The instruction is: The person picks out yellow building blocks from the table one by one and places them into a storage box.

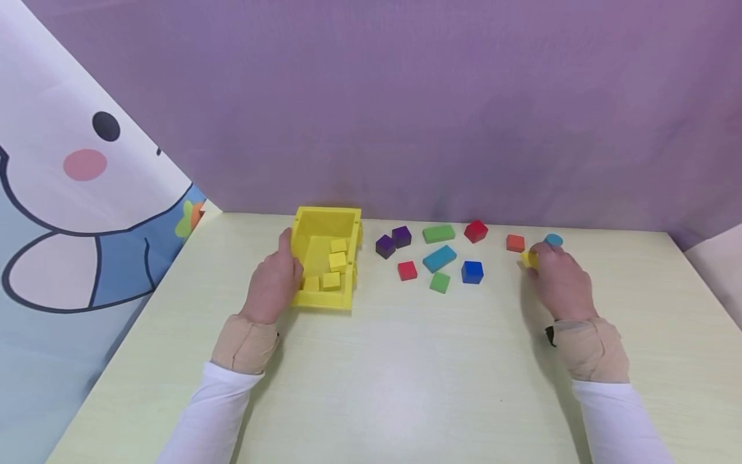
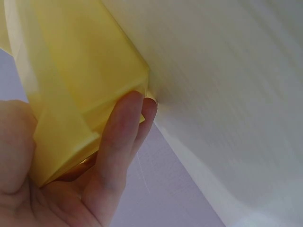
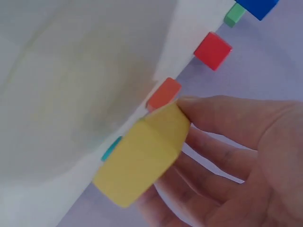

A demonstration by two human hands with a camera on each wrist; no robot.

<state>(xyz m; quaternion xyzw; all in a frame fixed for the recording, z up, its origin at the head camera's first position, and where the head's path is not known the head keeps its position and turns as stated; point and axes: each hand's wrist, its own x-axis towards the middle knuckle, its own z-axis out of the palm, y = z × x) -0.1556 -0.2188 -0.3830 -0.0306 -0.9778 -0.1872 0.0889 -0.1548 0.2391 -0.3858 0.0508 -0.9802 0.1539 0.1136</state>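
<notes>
My left hand point(image 1: 271, 281) grips the left wall of a yellow plastic box point(image 1: 310, 301). The thumb lies at the rim, and in the left wrist view the fingers point(image 2: 120, 125) curl round the box's outside. Several yellow cubes point(image 1: 332, 281) lie inside the box. Toward the table's right side, my right hand point(image 1: 561, 283) pinches a yellow block point(image 3: 142, 156) between thumb and fingers. A round blue piece point(image 1: 554, 240) shows just beyond that hand, partly hidden by it. To the hand's left lies an orange-red block point(image 1: 515, 243).
Between box and right hand lie two purple cubes point(image 1: 385, 246), a green bar point(image 1: 438, 234), a light blue bar point(image 1: 439, 258), a red block point(image 1: 476, 231), a smaller red block point(image 1: 408, 270), a green square piece point(image 1: 440, 282) and a blue cube point(image 1: 472, 272). A purple cloth point(image 1: 406, 116) hangs behind the table.
</notes>
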